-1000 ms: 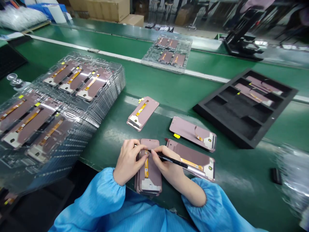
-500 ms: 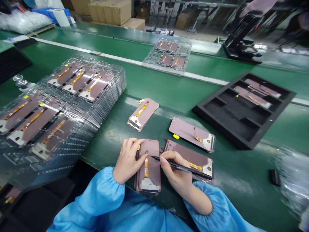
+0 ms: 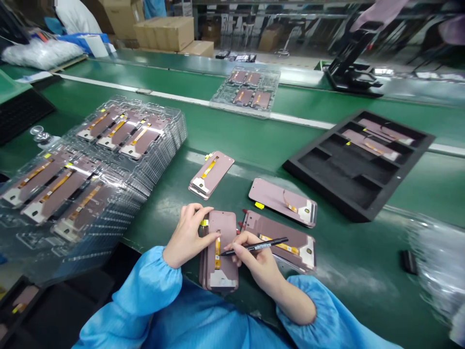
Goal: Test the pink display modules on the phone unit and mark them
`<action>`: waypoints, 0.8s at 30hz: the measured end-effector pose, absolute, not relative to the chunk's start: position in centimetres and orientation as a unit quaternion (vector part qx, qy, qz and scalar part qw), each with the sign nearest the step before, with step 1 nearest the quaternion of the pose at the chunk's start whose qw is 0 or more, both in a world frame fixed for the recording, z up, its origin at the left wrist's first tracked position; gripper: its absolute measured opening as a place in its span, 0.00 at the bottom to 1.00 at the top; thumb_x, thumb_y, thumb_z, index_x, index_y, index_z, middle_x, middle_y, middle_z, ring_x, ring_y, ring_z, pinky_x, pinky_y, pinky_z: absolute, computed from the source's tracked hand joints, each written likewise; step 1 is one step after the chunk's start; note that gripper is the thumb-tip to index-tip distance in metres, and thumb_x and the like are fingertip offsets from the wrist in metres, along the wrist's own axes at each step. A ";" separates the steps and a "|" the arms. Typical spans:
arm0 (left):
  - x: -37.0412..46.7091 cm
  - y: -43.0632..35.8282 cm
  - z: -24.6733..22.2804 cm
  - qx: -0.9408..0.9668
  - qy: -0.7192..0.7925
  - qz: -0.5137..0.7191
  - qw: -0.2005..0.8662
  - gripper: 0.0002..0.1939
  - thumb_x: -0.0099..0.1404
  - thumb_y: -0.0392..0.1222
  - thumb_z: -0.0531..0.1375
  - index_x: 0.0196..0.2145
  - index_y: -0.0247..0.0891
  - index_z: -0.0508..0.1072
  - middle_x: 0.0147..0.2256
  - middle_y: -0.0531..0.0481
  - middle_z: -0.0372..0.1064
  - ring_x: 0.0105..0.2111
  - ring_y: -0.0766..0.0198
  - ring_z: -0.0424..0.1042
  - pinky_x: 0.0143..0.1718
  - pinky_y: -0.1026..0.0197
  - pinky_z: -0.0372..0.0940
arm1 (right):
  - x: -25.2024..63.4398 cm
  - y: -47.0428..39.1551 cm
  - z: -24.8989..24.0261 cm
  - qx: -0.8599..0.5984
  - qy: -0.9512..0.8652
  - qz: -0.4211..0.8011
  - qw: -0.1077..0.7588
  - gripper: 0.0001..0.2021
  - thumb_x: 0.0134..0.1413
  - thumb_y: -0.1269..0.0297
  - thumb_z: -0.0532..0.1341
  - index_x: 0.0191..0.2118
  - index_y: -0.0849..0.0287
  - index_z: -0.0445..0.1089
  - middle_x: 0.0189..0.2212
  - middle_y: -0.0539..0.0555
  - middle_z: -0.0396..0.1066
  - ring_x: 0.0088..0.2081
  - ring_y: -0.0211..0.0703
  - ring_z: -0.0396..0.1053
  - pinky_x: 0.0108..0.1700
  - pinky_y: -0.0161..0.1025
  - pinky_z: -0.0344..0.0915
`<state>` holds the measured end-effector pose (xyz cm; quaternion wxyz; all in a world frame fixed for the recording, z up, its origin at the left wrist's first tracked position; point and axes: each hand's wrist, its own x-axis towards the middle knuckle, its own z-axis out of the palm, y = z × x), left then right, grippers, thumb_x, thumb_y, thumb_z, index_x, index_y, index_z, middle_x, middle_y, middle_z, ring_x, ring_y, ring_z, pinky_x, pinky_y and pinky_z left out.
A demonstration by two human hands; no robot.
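In front of me lies a stack of pinkish phone screens (image 3: pixel 228 224), backs up, with an orange flex cable and a silver strip on the top one. My left hand (image 3: pixel 186 233) grips the stack at its upper left, thumb pressing on the flex cable. Between the fingers of my right hand (image 3: pixel 256 264) is a slim black marker pen (image 3: pixel 269 244). Its tip points left and sits at the cable's edge; whether it touches is unclear. Close to the right hand lie another stack of screens (image 3: pixel 254 224) and, above it, a screen (image 3: pixel 271 191) with a lifted cable.
A small pile of screens (image 3: pixel 220 169) lies further up. Stacked clear plastic trays (image 3: pixel 160 160) with screens stand left. To the right are a black compartment tray (image 3: pixel 327 186), a black cap-like piece (image 3: pixel 409 261) and clear plastic (image 3: pixel 436 271). Another clear tray (image 3: pixel 220 99) sits across the bench.
The pen has turned to a flatter angle, its rear end now raised, and its tip has moved down along the flex cable. The left hand stays on the stack. The whole view has shifted slightly.
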<state>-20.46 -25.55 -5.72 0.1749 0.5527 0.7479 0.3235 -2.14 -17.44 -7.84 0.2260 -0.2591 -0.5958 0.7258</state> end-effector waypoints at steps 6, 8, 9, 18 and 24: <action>-20.4 -27.1 -4.4 0.359 0.683 0.461 0.439 0.24 0.64 0.44 0.60 0.55 0.44 0.56 0.35 0.51 0.75 0.32 0.61 0.75 0.29 0.61 0.69 | -0.8 -17.0 -7.2 -0.190 -0.509 0.795 0.269 0.12 0.60 0.55 0.62 0.30 0.56 0.66 0.20 0.47 0.66 0.19 0.36 0.61 0.23 0.35 0.60; -21.9 -28.0 -3.6 0.300 0.689 0.491 0.441 0.26 0.62 0.47 0.62 0.54 0.43 0.56 0.35 0.51 0.75 0.28 0.63 0.74 0.22 0.66 0.65 | -0.6 -16.5 -6.7 -0.198 -0.517 0.780 0.291 0.12 0.60 0.55 0.62 0.30 0.56 0.66 0.20 0.47 0.66 0.19 0.36 0.62 0.22 0.34 0.60; -23.0 -28.6 -3.3 0.284 0.703 0.501 0.418 0.28 0.61 0.48 0.63 0.54 0.42 0.56 0.35 0.51 0.75 0.27 0.64 0.73 0.21 0.67 0.64 | -0.6 -16.3 -6.5 -0.212 -0.534 0.761 0.301 0.12 0.61 0.55 0.61 0.30 0.56 0.66 0.21 0.47 0.67 0.20 0.37 0.63 0.22 0.34 0.60; -28.4 -31.3 -3.9 0.328 0.864 0.314 0.217 0.34 0.60 0.56 0.62 0.59 0.39 0.61 0.38 0.46 0.73 0.34 0.55 0.74 0.34 0.54 0.69 | -1.6 -16.1 -6.2 -0.283 -0.749 0.510 0.315 0.09 0.60 0.62 0.59 0.28 0.56 0.67 0.22 0.49 0.69 0.23 0.39 0.66 0.25 0.35 0.62; -22.3 -29.3 -3.7 0.549 0.797 0.252 -0.014 0.09 0.69 0.41 0.56 0.43 0.42 0.75 0.38 0.46 0.67 0.41 0.55 0.66 0.44 0.53 0.64 | -2.1 -16.3 -6.6 -0.290 -0.755 0.486 0.332 0.08 0.60 0.64 0.59 0.30 0.56 0.66 0.21 0.48 0.68 0.22 0.38 0.66 0.25 0.34 0.62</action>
